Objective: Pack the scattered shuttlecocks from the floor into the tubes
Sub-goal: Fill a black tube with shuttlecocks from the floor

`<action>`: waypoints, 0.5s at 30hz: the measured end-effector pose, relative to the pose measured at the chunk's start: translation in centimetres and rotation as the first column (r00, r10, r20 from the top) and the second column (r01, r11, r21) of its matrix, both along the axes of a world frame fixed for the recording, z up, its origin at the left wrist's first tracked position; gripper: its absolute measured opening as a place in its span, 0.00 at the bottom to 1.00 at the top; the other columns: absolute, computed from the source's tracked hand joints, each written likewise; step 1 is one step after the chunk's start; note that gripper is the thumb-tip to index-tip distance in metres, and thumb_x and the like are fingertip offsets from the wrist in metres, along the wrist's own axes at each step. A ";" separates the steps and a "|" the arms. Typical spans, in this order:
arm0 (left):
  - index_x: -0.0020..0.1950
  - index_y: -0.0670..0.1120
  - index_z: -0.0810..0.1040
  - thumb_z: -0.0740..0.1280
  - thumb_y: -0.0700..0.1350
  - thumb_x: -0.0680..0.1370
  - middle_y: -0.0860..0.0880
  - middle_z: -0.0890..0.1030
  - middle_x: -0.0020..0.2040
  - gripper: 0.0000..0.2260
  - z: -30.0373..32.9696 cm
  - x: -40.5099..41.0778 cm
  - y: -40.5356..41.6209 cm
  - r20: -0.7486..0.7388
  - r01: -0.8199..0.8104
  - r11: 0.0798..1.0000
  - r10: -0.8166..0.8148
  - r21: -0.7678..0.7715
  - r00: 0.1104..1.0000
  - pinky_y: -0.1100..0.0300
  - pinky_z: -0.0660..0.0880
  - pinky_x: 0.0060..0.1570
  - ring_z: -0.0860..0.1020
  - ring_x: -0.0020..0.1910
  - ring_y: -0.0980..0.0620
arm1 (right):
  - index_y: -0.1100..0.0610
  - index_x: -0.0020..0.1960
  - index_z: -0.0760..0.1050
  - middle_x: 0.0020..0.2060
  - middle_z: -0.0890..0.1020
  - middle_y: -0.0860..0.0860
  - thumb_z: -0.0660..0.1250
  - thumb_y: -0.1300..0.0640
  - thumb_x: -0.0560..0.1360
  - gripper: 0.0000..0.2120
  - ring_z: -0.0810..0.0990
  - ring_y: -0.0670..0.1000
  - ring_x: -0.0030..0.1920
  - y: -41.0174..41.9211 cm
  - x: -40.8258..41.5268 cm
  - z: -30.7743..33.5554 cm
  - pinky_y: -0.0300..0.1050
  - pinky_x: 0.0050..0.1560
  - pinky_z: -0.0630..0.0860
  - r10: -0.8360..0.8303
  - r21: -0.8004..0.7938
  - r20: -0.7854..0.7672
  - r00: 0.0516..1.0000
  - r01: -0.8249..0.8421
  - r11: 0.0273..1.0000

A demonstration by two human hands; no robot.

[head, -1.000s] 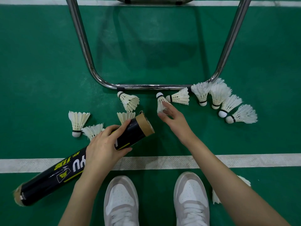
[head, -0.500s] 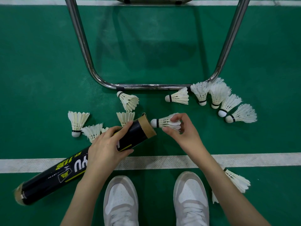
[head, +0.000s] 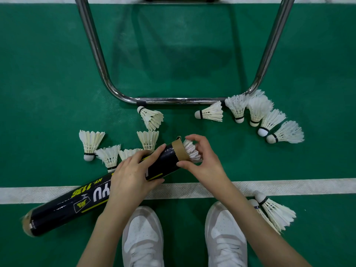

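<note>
A long black tube with yellow print lies slanted over the white court line, its brown open mouth up and to the right. My left hand grips the tube near that mouth. My right hand holds a white shuttlecock whose cork end is inside the mouth, with only the feathers sticking out. Several loose shuttlecocks lie on the green floor: a cluster left of the tube, one by the chair bar, a row at right, and two beside my right arm.
A chrome chair frame stands on the floor just beyond the shuttlecocks. My two white shoes are at the bottom of the view, below the white court line.
My right hand picked a shuttlecock off the floor near the chair bar, turned it cork-first toward the tube and pushed it into the mouth. My left hand kept its grip on the tube.
</note>
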State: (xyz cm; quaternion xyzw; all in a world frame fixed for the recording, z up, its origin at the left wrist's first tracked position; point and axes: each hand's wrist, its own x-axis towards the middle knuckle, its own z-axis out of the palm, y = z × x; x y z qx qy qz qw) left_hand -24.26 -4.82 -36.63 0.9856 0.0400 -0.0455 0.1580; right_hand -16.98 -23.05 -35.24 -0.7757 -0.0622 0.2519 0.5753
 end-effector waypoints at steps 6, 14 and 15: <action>0.71 0.62 0.62 0.78 0.54 0.63 0.53 0.78 0.54 0.41 0.0 -0.1 0.0 -0.020 -0.007 1.000 0.007 -0.015 1.000 0.54 0.73 0.41 0.78 0.47 0.48 | 0.41 0.61 0.63 0.42 0.80 0.50 0.74 0.60 0.68 0.30 0.79 0.43 0.41 -0.1 0.0 -0.5 0.34 0.46 0.73 -0.005 0.000 -0.015 1.000 0.005 1.000; 0.72 0.62 0.62 0.77 0.55 0.63 0.53 0.78 0.54 0.41 0.0 -0.2 -0.1 -0.003 0.006 1.000 -0.006 -0.001 1.000 0.54 0.74 0.40 0.78 0.47 0.48 | 0.43 0.61 0.63 0.32 0.80 0.38 0.71 0.62 0.70 0.28 0.77 0.41 0.41 -0.3 -0.1 -0.6 0.29 0.47 0.69 0.034 0.033 -0.044 0.998 -0.032 0.999; 0.72 0.62 0.62 0.77 0.55 0.62 0.53 0.78 0.54 0.41 0.0 -0.2 0.0 -0.002 0.007 1.000 -0.007 0.001 1.000 0.54 0.74 0.40 0.78 0.47 0.48 | 0.43 0.61 0.63 0.32 0.80 0.38 0.71 0.62 0.71 0.27 0.78 0.42 0.42 -0.2 -0.2 -0.7 0.28 0.48 0.68 0.040 0.042 -0.049 0.998 -0.038 0.998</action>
